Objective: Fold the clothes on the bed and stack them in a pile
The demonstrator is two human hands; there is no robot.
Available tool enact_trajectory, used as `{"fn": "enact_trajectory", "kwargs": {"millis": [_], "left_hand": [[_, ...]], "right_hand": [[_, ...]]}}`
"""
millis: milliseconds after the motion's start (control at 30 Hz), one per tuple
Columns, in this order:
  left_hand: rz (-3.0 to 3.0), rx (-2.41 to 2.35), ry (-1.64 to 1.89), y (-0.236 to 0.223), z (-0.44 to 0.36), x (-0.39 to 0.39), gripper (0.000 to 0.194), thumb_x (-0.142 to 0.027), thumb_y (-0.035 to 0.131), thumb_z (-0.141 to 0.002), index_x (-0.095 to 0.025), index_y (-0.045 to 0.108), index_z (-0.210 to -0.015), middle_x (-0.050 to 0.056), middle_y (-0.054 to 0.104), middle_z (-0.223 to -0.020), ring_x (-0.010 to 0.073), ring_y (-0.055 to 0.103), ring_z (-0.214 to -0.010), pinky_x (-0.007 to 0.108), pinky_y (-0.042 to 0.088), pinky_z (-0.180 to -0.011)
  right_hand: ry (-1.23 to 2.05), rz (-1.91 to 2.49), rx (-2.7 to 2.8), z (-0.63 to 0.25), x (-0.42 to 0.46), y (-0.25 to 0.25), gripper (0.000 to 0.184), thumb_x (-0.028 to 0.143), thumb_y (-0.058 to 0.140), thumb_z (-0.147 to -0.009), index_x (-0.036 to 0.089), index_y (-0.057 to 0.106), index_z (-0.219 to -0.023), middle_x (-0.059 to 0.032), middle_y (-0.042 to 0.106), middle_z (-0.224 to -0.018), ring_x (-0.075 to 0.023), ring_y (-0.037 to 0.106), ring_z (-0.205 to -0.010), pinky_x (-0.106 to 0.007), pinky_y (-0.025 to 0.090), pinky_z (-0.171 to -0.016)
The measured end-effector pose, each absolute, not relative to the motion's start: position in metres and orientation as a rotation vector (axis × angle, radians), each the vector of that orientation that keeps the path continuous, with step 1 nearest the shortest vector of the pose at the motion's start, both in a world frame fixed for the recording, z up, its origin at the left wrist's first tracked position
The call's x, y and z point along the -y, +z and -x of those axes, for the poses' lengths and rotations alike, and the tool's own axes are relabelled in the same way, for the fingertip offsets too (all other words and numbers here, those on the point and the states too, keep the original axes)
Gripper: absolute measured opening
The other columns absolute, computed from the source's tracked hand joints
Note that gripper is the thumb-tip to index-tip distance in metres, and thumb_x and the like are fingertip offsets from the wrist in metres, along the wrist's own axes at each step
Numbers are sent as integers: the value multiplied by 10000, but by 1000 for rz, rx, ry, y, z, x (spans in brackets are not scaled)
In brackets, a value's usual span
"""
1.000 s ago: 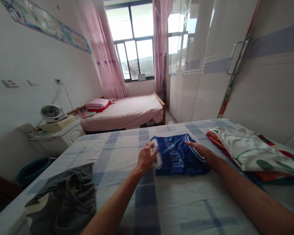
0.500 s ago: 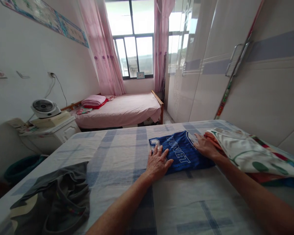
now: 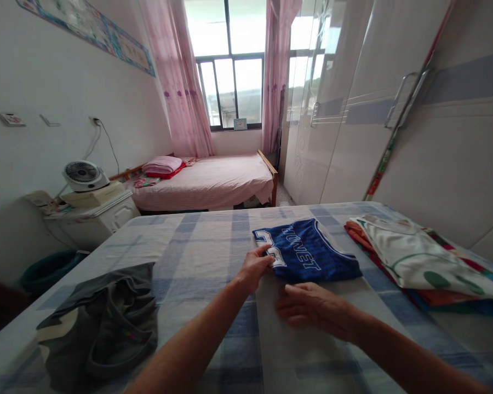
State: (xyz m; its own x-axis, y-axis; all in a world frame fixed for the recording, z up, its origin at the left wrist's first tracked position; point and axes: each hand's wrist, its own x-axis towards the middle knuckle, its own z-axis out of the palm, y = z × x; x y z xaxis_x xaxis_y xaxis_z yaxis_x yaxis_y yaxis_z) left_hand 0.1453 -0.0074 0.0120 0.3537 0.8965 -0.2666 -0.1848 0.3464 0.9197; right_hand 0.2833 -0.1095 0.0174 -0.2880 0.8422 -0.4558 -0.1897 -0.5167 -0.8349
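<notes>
bearing lettering (image 3: 302, 250) "…unet" — folded blue jersey (image 3: 332, 262); left fingers (image 3: 261, 254) at edge, grip unclear — right fingers (image 3: 299, 292) loose, empty

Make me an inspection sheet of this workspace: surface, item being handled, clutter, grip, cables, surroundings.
Surface: blue-and-white checked sheet, lightly wrinkled.
Item being handled: blue jersey, folded, lettering up.
Clutter: rumpled dark grey garment at the left; garment pile, white on top, at the right.
Grip: left hand at the jersey's numbered edge, pinch unclear; right hand apart from the jersey, nearer the camera, blurred, nothing seen in it.
Cables: cord hanging from a wall socket, far end hidden; on the sheet, nothing seen.
Surroundings: pink-covered bed, fan above a white cabinet, curtained window, glossy wardrobe.
</notes>
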Motion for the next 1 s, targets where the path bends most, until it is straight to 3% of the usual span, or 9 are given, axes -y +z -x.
{"fn": "enact_trajectory", "kwargs": {"millis": [167, 333, 433, 533, 667, 733, 833, 867, 1000], "left_hand": [[-925, -870, 958, 33, -155, 27, 456, -44, 592, -671, -100, 575, -1124, 15, 622, -743, 59, 540, -547, 180, 465, -567], [-1493, -855, 958, 37, -152, 46, 437, -28, 530, -664, -155, 620, -1072, 31, 633, -859, 133, 600, -746, 243, 497, -707], [-2000, -1092, 973, 27, -140, 47, 482, -38, 566, -643, -200, 627, -1092, 55, 599, -967, 192, 588, -870, 320, 480, -822], [-2235, -1293, 1056, 22, -124, 44, 334, -123, 625, -678, -200, 667, -1000, 93, 550, -1081, 244, 548, -980, 390, 444, -891], [-2254, -1015, 1225, 38, -108, 55, 124, -190, 544, -812, -198, 660, -858, 57, 568, -1088, 180, 557, -968, 326, 439, -892], [-2199, -819, 1235, 50, -104, 71, 174, -249, 529, -846, -209, 621, -989, 42, 584, -1075, 148, 578, -922, 284, 454, -855], [-2243, -719, 1168, 60, -105, 99, 554, -385, 692, -715, -225, 501, -1209, 53, 571, -1153, 183, 569, -965, 295, 449, -857], [-2288, -745, 1135, 60, -107, 106, 564, -382, 709, -692, -226, 510, -1196, 47, 590, -1115, 193, 567, -957, 298, 447, -846], [-2313, -979, 1115, 53, -113, 101, 87, -259, 543, -810, -202, 607, -824, -2, 607, -780, 145, 549, -737, 250, 423, -687]], "right_hand": [[1712, 868, 418, -280, 106, 17, 301, 373, 699, -730, 173, 622, -941, -64, 703, -926, -189, 659, -901, -352, 524, -807], [1373, 952, 326, -280, 102, 34, 166, 87, 725, -650, 162, 616, -749, 26, 672, -662, -83, 617, -548, -175, 523, -513], [1294, 961, 382, -277, 114, 57, 161, 80, 723, -638, 159, 595, -696, 35, 638, -616, -74, 577, -494, -172, 511, -457], [1273, 927, 514, -276, 132, 87, 175, 120, 742, -627, 156, 603, -728, 23, 642, -672, -81, 580, -527, -187, 521, -467], [1264, 876, 617, -282, 149, 123, 200, 151, 750, -629, 163, 604, -765, 22, 624, -706, -79, 571, -553, -190, 518, -482], [1285, 852, 613, -286, 152, 135, 190, 147, 743, -633, 162, 588, -742, 26, 596, -678, -74, 556, -550, -185, 510, -483], [1306, 847, 606, -286, 152, 144, 170, 144, 722, -650, 169, 572, -725, 24, 569, -653, -74, 547, -554, -179, 504, -493], [1316, 851, 607, -285, 151, 145, 153, 150, 709, -664, 175, 572, -727, 22, 567, -654, -74, 546, -556, -177, 505, -500], [1344, 901, 637, -285, 137, 145, 65, 172, 633, -730, 192, 571, -738, 18, 582, -661, -78, 545, -551, -195, 521, -555]]}}
